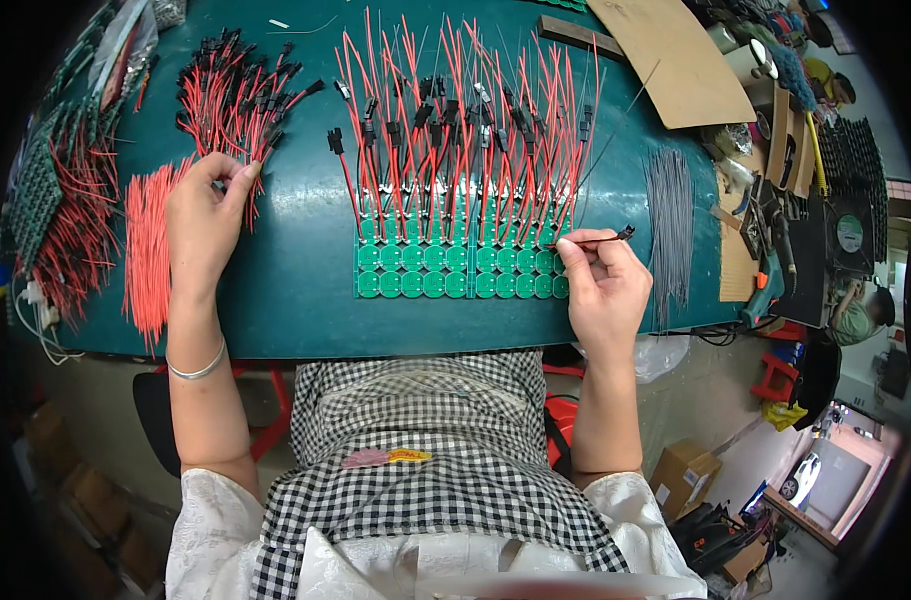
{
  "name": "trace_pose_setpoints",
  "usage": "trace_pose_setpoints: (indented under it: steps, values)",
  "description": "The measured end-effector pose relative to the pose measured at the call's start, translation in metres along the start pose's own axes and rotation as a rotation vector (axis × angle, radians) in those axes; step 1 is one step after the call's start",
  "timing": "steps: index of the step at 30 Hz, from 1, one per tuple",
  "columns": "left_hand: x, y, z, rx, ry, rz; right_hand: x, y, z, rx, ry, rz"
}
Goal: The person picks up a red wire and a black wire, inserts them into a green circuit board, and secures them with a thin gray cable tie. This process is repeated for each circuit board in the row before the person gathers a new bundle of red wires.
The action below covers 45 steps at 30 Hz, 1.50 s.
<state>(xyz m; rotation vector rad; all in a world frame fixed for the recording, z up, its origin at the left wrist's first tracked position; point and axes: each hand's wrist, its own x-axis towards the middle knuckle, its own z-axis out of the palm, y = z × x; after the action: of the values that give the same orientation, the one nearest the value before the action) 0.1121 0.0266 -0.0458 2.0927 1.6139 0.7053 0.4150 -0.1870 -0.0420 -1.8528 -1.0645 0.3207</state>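
A green panel of round circuit boards [412,284] lies in front of me, with many red and black wires [441,190] standing up from its back rows, several ending in black connectors. My right hand [611,290] is closed at the panel's right edge, pinching a wire lead whose black connector [626,233] sticks out to the right. The lead's other end is close to the boards; whether it touches one I cannot tell. My left hand [204,215] pinches thin wire at the near edge of a heap of connector leads [238,95].
A bundle of red wires [148,255] lies beside my left wrist, dark grey wires [670,230] right of the panel. More wired boards [71,220] are heaped far left. Cardboard [676,60] and a dark bar [580,36] lie at the back right; a green-handled tool [766,285] is farther right.
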Motion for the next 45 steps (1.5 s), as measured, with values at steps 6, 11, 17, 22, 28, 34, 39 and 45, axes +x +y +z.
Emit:
trace_pose_setpoints:
  steps: [6, 11, 17, 22, 28, 34, 39, 45]
  values:
    - [-0.007, -0.006, -0.007, -0.462, 0.101, 0.060, 0.003, -0.001, -0.001, 0.004, -0.020, 0.005]
    - [-0.030, 0.010, -0.013, -0.800, -0.001, -0.085, 0.001, 0.002, -0.001, 0.034, -0.021, 0.012]
    - [-0.054, 0.030, -0.006, -0.824, 0.020, -0.107, -0.001, 0.004, 0.004, 0.002, 0.013, -0.045]
    - [-0.065, 0.024, 0.000, -0.956, -0.099, -0.166, 0.001, 0.002, 0.003, 0.006, 0.003, -0.009]
    - [-0.068, 0.020, 0.000, -1.145, -0.155, -0.195, 0.000, 0.001, 0.005, -0.028, 0.015, -0.054]
    - [-0.076, 0.028, 0.002, -1.102, -0.147, -0.183, 0.005, -0.007, 0.004, -0.100, -0.013, -0.123]
    - [-0.088, 0.043, 0.005, -1.090, -0.203, -0.151, 0.008, -0.003, 0.004, -0.245, -0.028, -0.285]
    - [-0.100, 0.056, 0.011, -1.138, -0.270, -0.142, 0.003, -0.005, 0.003, -0.280, -0.020, -0.270]
